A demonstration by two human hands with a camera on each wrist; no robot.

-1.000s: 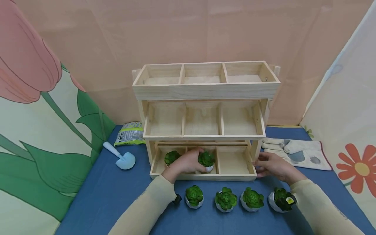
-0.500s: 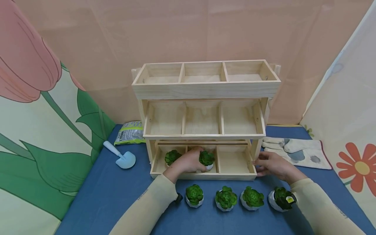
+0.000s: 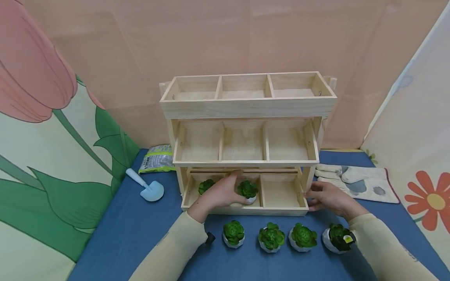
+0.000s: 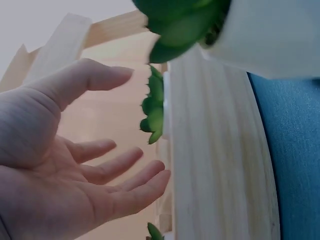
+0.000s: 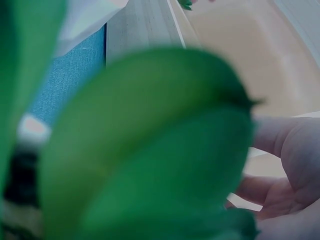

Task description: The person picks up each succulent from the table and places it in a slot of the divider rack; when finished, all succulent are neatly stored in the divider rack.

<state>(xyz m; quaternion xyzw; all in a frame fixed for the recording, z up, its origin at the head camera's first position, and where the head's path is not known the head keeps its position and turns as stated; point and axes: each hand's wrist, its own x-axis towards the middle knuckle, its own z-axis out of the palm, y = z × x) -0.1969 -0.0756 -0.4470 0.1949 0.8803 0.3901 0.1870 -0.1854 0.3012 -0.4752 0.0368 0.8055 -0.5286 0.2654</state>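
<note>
A three-tier wooden planter shelf [image 3: 249, 109] stands on the blue table. In the middle compartment of its bottom tray sits a small potted succulent [image 3: 247, 189] with a white pot. My left hand [image 3: 225, 191] is beside this plant, and the left wrist view shows its thumb and fingers [image 4: 132, 167] spread with nothing between them. Another succulent [image 3: 205, 185], partly covered by that hand, is in the left compartment. My right hand [image 3: 328, 199] holds the right end of the bottom tray with curled fingers; large blurred leaves [image 5: 165, 150] hide its fingertips in the right wrist view.
Several potted succulents [image 3: 272, 236] stand in a row before the shelf, the rightmost [image 3: 334, 238] under my right wrist. A blue trowel [image 3: 152, 191] and a green bag [image 3: 157, 159] lie left. Folded gloves [image 3: 363, 183] lie right.
My left hand has let go of the succulent in the middle compartment and drawn slightly back to the left, its fingers opening. The right hand stays at the tray's end.
</note>
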